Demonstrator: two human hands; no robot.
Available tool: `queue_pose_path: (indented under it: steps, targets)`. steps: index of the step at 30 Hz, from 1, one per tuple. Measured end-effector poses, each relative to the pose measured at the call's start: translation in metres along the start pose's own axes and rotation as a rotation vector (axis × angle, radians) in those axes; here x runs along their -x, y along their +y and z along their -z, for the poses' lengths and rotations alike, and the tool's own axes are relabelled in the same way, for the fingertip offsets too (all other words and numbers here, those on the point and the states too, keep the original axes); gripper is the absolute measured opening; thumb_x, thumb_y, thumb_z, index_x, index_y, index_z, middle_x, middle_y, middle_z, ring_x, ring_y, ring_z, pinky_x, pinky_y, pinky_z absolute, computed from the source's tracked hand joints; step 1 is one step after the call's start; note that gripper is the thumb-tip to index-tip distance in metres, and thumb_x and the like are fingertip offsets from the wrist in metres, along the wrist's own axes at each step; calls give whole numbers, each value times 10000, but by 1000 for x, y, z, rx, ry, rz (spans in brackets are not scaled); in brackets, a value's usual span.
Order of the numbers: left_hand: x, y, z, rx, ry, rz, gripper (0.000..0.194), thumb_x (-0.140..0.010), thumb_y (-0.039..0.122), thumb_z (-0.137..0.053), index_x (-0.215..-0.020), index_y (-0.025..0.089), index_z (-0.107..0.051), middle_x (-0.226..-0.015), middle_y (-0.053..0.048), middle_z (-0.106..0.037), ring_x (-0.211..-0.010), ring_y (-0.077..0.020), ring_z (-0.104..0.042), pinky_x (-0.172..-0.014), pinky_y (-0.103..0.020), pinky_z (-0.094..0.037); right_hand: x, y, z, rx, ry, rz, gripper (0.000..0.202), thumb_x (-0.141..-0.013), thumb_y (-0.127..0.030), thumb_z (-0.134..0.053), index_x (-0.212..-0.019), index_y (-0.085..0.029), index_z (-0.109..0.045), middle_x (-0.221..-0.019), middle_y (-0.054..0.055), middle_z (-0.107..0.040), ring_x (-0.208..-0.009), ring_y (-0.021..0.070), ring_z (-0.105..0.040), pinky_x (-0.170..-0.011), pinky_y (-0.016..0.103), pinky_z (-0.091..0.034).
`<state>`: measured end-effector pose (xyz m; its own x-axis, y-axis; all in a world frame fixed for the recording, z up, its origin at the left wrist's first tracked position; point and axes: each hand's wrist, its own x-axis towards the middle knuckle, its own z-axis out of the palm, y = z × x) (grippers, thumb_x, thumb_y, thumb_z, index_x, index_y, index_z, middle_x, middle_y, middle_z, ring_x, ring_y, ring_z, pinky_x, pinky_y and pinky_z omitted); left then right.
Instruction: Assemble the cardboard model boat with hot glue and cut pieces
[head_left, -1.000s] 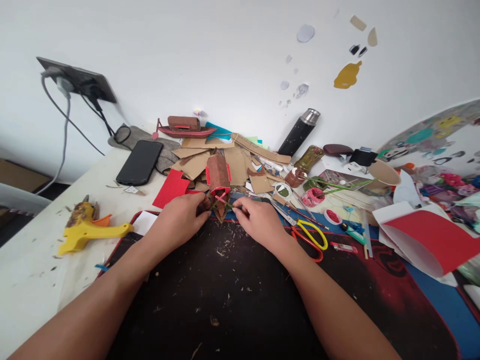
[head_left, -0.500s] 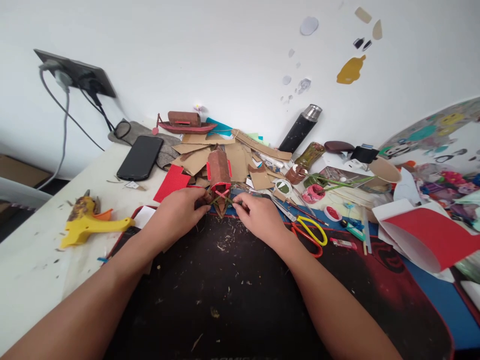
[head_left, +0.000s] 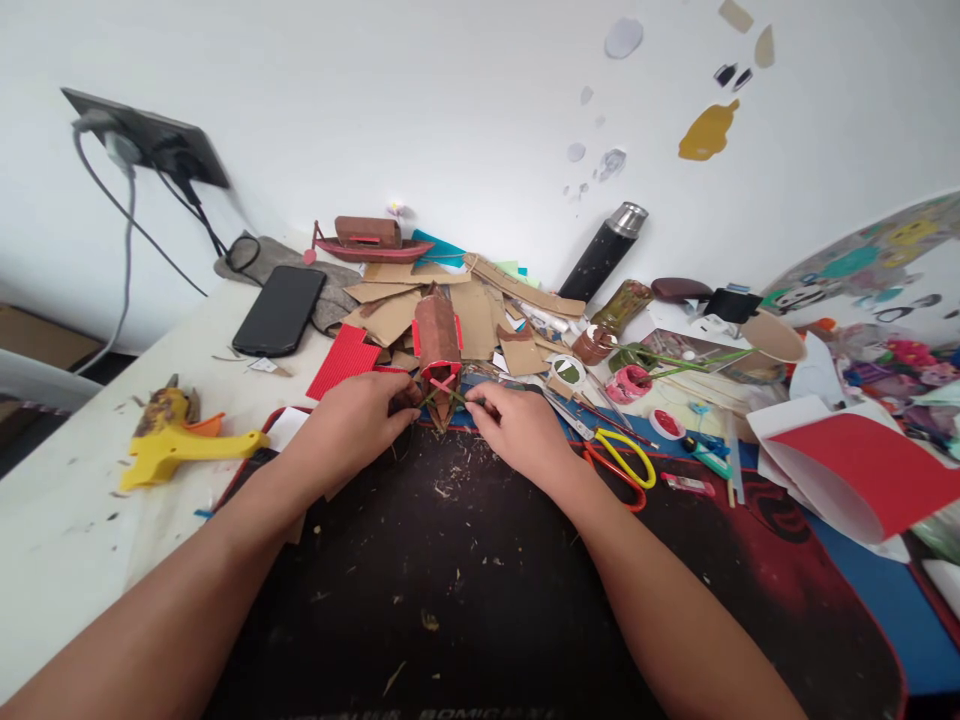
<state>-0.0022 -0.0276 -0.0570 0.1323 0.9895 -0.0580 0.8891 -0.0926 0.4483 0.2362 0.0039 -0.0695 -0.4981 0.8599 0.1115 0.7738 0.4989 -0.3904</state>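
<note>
Boat point(head_left: 438, 335), the brown-roofed one with red edges, sits at the centre of the frame, its pointed end directed toward the bottom edge. Crossed sticks point(head_left: 447, 386), pink and green, lie over that end, between the two hands. Left hand point(head_left: 360, 425): thumb and forefinger are bent toward each other at the left side of the sticks; whether they grip an end cannot be told. Right hand point(head_left: 525, 432): thumb and forefinger are pinched together at the right end of the green stick.

Cardboard point(head_left: 390, 318) lies in overlapping pieces behind the boat. Red sheet point(head_left: 343, 362), corrugated, lies left of it. A second boat point(head_left: 373, 243) stands upper left of centre, near the wall. Phone point(head_left: 279, 310) and glue gun point(head_left: 176, 440) occupy the left of the frame. Scissors point(head_left: 619, 468), with yellow and orange handles, lie right of the right hand, partly on the dark mat point(head_left: 450, 620).
</note>
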Motion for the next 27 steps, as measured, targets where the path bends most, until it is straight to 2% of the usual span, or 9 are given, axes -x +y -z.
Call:
queue_pose_path:
  steps: [15,27]
  targets:
    - [1,-1,-1,-6,-4,-17,152,-915,346,-595,-946,240,-700,-943,-81,-791,-850,-305,-723,-713,-375,-481,0,-2,1,-9,-4,-7,178,-1017,-223,-675,-1165,-233,-773,-881,27,-831,-782,223,-758,-725,314,-459]
    - [0,0,-1,12,4,-23,153,-914,354,-581,-937,250,-691,-935,-75,-790,-846,-310,-729,-713,-371,-483,0,-3,2,-25,-7,-9,169,-1032,-220,-662,-1153,-227,-779,-831,29,-815,-772,218,-745,-710,304,-437]
